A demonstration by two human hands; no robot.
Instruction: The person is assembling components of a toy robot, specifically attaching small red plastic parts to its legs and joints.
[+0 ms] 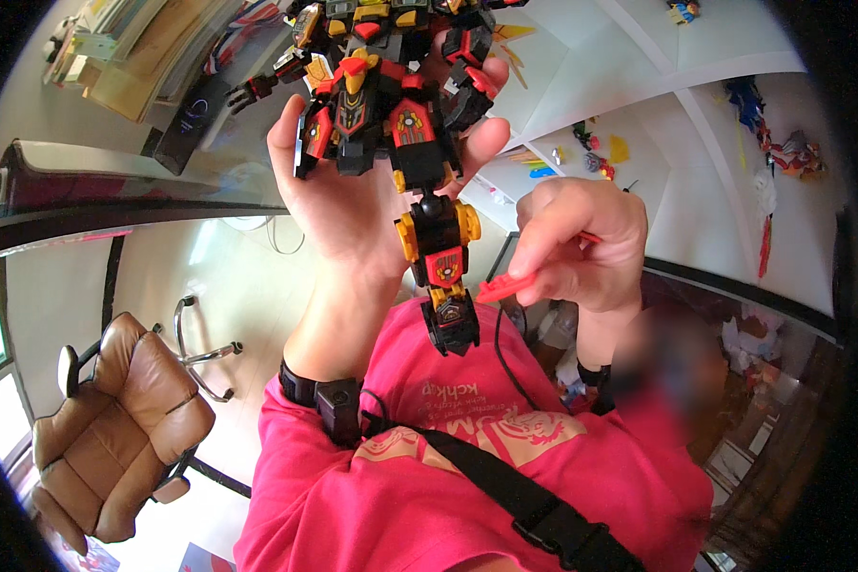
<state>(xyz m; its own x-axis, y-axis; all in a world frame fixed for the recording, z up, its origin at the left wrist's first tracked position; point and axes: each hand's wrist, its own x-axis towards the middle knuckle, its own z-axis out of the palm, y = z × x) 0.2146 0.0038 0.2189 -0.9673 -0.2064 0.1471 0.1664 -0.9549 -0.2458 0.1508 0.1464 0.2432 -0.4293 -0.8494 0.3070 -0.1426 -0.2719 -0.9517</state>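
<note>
A black toy robot figure with red and yellow armour parts hangs at the top middle, cut off by the upper edge. My left hand grips its body from behind, with fingertips showing on both sides. One jointed leg dangles below the palm, ending in a black foot. The figure's own black hand sticks out to the left. To the right of that leg, my right hand is closed in a pinch around a small, flat red plastic piece. The piece's tip points toward the leg, close to the foot; whether they touch I cannot tell.
White shelves with small colourful figures stand on the right. Papers and books are stacked at the upper left, near a black box. A brown swivel chair stands at the lower left. A black strap crosses my pink shirt.
</note>
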